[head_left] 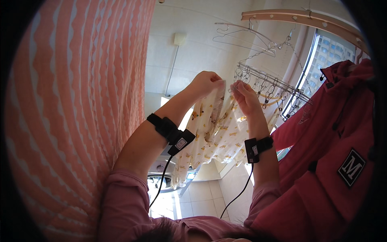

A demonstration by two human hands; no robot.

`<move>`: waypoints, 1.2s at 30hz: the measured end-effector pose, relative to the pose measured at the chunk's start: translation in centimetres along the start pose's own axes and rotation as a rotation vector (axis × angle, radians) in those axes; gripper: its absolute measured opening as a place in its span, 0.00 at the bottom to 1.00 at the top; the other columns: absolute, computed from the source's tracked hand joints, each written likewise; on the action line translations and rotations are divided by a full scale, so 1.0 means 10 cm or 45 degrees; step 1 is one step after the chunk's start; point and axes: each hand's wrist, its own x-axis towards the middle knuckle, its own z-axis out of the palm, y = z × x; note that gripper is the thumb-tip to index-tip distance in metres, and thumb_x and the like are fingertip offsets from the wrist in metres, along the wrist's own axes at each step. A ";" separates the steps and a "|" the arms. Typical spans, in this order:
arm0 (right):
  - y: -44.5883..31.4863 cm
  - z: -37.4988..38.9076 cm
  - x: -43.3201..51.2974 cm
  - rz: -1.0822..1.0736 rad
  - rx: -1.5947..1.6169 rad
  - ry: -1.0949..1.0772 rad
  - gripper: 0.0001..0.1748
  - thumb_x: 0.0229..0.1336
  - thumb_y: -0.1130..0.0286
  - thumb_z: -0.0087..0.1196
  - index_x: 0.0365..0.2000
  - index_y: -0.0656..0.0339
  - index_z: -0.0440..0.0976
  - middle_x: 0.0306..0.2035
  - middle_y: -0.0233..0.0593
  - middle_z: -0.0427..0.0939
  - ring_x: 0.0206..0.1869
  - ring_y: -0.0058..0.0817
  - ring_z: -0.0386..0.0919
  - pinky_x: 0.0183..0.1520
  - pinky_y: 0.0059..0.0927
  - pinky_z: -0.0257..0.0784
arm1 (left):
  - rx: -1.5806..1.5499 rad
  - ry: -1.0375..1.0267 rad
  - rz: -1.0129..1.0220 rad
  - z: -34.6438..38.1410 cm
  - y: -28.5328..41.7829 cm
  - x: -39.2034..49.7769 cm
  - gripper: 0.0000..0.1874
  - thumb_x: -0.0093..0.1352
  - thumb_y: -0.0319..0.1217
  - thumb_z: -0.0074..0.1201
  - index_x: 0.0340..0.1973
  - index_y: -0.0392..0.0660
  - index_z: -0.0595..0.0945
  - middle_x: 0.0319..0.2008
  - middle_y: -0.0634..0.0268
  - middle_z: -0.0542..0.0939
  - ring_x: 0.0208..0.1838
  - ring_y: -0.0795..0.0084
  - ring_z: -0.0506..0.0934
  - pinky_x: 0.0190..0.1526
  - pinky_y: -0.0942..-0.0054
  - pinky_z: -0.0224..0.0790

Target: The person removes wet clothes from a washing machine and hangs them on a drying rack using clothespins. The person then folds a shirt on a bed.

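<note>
A thin whitish cloth [223, 133] with a yellow-and-brown print hangs in folds in front of me. My left hand [209, 83] pinches its upper edge between thumb and fingers. Just to the right, at about the same height, my right hand [246, 98] grips a small clear clip [233, 88]. More of the cloth falls behind my right hand and forearm. A wire clip hanger [275, 80] is suspended by chains beyond that hand, with several clips dangling from its frame. Whether the gripped clip touches the cloth cannot be made out.
Striped pink fabric [75, 106] fills the left side. At the right hangs a red padded jacket [317, 169], close to my right arm. Overhead are a drying rail [281, 16] and wire hangers [242, 36]. Below, a front-loading washing machine [160, 168] stands on the tiled floor [199, 199].
</note>
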 end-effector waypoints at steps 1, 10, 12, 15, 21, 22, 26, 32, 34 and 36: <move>0.01 0.02 -0.02 -0.066 0.014 0.016 0.09 0.58 0.74 0.52 0.39 0.66 0.70 0.37 0.41 0.76 0.39 0.29 0.77 0.44 0.25 0.75 | 0.004 0.022 0.007 0.01 -0.01 0.02 0.16 0.60 0.39 0.56 0.36 0.38 0.81 0.31 0.60 0.80 0.31 0.72 0.77 0.30 0.73 0.71; 0.07 0.29 -0.12 -0.403 0.108 0.308 0.08 0.52 0.83 0.54 0.34 0.67 0.69 0.34 0.43 0.76 0.39 0.34 0.77 0.46 0.29 0.76 | -0.063 0.039 0.017 0.13 0.08 0.03 0.17 0.59 0.39 0.56 0.33 0.37 0.81 0.27 0.61 0.80 0.28 0.73 0.77 0.30 0.73 0.70; 0.07 0.31 -0.14 -0.456 0.090 0.350 0.08 0.52 0.84 0.54 0.34 0.67 0.70 0.34 0.43 0.76 0.39 0.34 0.77 0.45 0.28 0.76 | -0.079 0.035 0.011 0.13 0.11 0.03 0.17 0.58 0.39 0.56 0.33 0.37 0.81 0.27 0.61 0.80 0.28 0.73 0.77 0.30 0.73 0.70; 0.10 0.35 -0.14 -0.477 0.100 0.377 0.08 0.51 0.84 0.54 0.34 0.66 0.70 0.34 0.42 0.76 0.39 0.33 0.77 0.45 0.28 0.76 | -0.117 0.025 0.019 0.12 0.12 0.02 0.17 0.58 0.40 0.56 0.32 0.37 0.81 0.27 0.61 0.80 0.28 0.73 0.77 0.31 0.74 0.70; 0.22 0.33 -0.18 -0.344 -0.124 0.312 0.22 0.53 0.72 0.58 0.46 0.65 0.63 0.38 0.42 0.75 0.43 0.31 0.75 0.47 0.31 0.72 | -0.138 0.054 0.042 0.10 0.14 -0.02 0.18 0.58 0.40 0.56 0.32 0.36 0.81 0.27 0.60 0.80 0.30 0.72 0.77 0.33 0.73 0.70; 0.26 0.29 -0.27 -0.262 -0.259 0.245 0.28 0.54 0.68 0.58 0.51 0.65 0.58 0.42 0.45 0.74 0.45 0.33 0.74 0.50 0.33 0.70 | -0.146 0.059 0.050 0.10 0.17 -0.05 0.18 0.58 0.40 0.55 0.32 0.36 0.81 0.27 0.59 0.81 0.30 0.71 0.77 0.34 0.73 0.70; 0.58 0.02 -0.82 0.221 -1.319 -0.207 0.55 0.42 0.58 0.67 0.61 0.63 0.41 0.55 0.58 0.61 0.55 0.38 0.67 0.54 0.37 0.66 | -0.099 0.162 0.093 0.07 0.24 -0.14 0.17 0.60 0.38 0.55 0.34 0.36 0.81 0.29 0.59 0.80 0.32 0.70 0.77 0.37 0.73 0.69; 0.41 -0.64 -1.11 0.244 -1.289 -0.115 0.18 0.50 0.76 0.51 0.44 0.67 0.64 0.38 0.40 0.73 0.44 0.29 0.73 0.49 0.29 0.69 | -0.108 0.175 0.141 0.06 0.14 -0.12 0.17 0.65 0.39 0.53 0.38 0.37 0.80 0.32 0.63 0.79 0.35 0.74 0.75 0.39 0.74 0.67; 0.18 -0.84 -1.11 0.131 -0.868 0.196 0.14 0.55 0.75 0.47 0.43 0.66 0.65 0.38 0.37 0.74 0.43 0.25 0.73 0.48 0.26 0.68 | -0.081 0.200 0.206 0.02 0.06 -0.11 0.17 0.65 0.40 0.52 0.38 0.37 0.79 0.32 0.63 0.79 0.34 0.72 0.75 0.38 0.74 0.67; 0.01 -0.95 -1.11 0.023 -0.705 0.355 0.12 0.59 0.73 0.44 0.43 0.66 0.67 0.38 0.34 0.74 0.40 0.20 0.72 0.45 0.22 0.68 | 0.048 0.332 0.168 -0.02 0.00 -0.15 0.13 0.64 0.37 0.54 0.36 0.39 0.79 0.31 0.64 0.78 0.34 0.71 0.75 0.37 0.73 0.67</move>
